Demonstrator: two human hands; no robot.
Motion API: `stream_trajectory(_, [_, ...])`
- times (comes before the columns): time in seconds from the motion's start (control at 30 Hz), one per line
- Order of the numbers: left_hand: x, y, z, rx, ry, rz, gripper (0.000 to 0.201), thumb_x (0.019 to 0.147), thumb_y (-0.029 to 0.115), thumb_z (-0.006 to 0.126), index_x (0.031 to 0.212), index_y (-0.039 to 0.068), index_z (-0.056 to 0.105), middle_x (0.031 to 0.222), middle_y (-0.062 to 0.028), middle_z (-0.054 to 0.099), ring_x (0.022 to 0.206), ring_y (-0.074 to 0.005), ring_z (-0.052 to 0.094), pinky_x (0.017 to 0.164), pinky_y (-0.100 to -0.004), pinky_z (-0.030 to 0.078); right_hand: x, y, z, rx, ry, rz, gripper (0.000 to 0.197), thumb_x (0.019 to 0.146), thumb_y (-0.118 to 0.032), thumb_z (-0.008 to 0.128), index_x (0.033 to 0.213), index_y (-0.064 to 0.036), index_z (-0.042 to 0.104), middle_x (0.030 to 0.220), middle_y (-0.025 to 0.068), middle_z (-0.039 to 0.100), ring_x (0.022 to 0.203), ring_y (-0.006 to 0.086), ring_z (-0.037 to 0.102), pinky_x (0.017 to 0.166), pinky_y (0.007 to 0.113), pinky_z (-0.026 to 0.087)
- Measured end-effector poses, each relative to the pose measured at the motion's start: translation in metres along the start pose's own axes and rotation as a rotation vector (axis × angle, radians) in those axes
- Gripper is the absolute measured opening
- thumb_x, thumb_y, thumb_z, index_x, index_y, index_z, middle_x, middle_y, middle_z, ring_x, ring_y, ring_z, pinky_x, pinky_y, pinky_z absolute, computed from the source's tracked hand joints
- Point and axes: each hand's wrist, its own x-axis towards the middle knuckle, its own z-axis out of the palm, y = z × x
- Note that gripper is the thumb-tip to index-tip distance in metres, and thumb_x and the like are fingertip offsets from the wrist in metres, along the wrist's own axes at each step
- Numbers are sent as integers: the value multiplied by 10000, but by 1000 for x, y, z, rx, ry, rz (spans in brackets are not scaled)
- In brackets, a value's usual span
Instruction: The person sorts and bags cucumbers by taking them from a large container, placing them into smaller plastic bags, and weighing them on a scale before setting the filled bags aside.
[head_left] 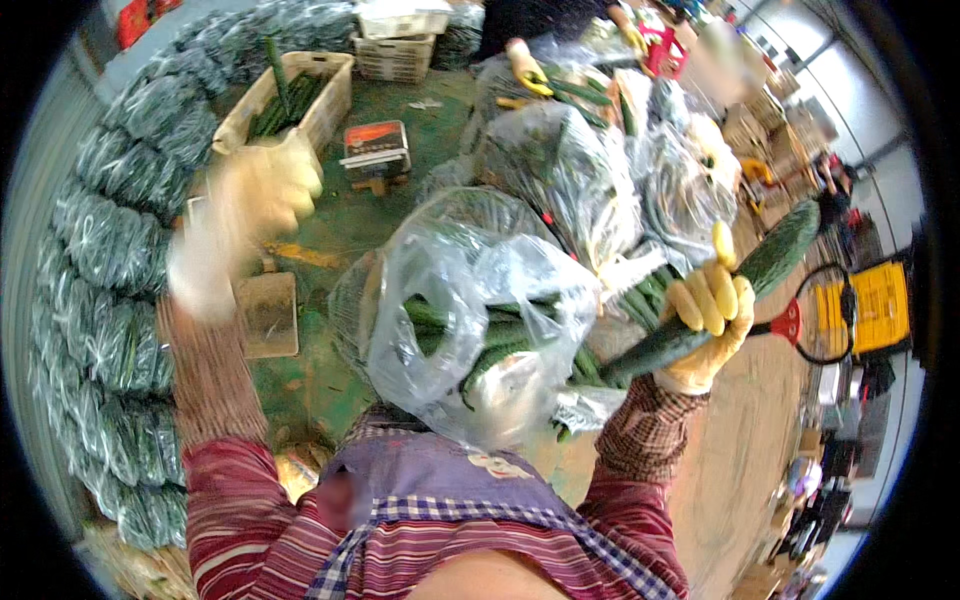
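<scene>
My right hand (712, 312), in a pale yellow glove, is closed around a long dark green cucumber (780, 250) that sticks out on both sides of the fist. My left hand (265, 185), also gloved, is raised on the left in front of a cream plastic crate (335, 100); motion smears its fingers. Inside the crate lie cucumbers, and one cucumber (277, 80) stands upright above the rim. Between my arms sits a big clear plastic bag (480, 275) with its mouth open and several cucumbers (500, 335) in it. More cucumbers (640, 300) lie beside it at the right.
Packed bags of cucumbers (110, 290) are stacked along the left wall. A scale (376, 148) stands on the green floor beyond my left hand. Further plastic bags (560, 160) fill the middle, where another person's gloved hand (525, 68) works. A yellow crate (870, 305) stands far right.
</scene>
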Motion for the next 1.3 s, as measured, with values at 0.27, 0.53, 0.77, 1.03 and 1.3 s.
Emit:
stream_trajectory(0.27, [-60, -52, 117, -47, -41, 180, 301, 875, 258, 555, 1001, -14, 573, 664, -37, 569, 509, -137, 509, 451, -267, 418, -19, 85, 5, -458, -295, 264, 288, 766, -184, 722, 947, 25, 639, 745, 112, 636, 601, 164, 574, 508, 297, 445])
stream_trajectory(0.53, [-23, -9, 61, -930, -90, 1, 419, 993, 117, 318, 1379, -27, 240, 526, 89, 294, 385, 6, 274, 340, -156, 196, 2, 116, -122, -2045, -467, 407, 524, 679, -147, 688, 1153, -33, 498, 936, 193, 619, 886, 333, 615, 773, 439, 483])
stream_trajectory(0.77, [-17, -2, 74, -515, -111, 118, 479, 981, 89, 366, 1415, -28, 200, 544, 73, 285, 397, 11, 230, 355, -154, 232, -121, -15, -121, -1098, -293, 230, 331, 879, -181, 590, 1176, -38, 570, 1141, 130, 619, 967, 225, 621, 860, 294, 484])
stream_trajectory(1.03, [-52, 3, 115, 204, 205, 38, 394, 973, 205, 411, 1283, -32, 466, 975, -32, 566, 789, -50, 486, 717, -184, 398, -267, -67, -419, -1668, 814, 618, 420, 796, -261, 646, 1164, -68, 580, 983, 97, 657, 892, 186, 629, 785, 305, 503])
stream_trajectory(1.3, [-79, 0, 156, 636, 844, 94, 367, 931, 245, 516, 1215, 12, 517, 1184, -103, 548, 1060, -166, 511, 919, -293, 397, -236, 26, -438, -2509, 133, 1126, 864, 791, -173, 600, 1468, -105, 68, 1153, 117, 558, 986, 258, 566, 757, 384, 470])
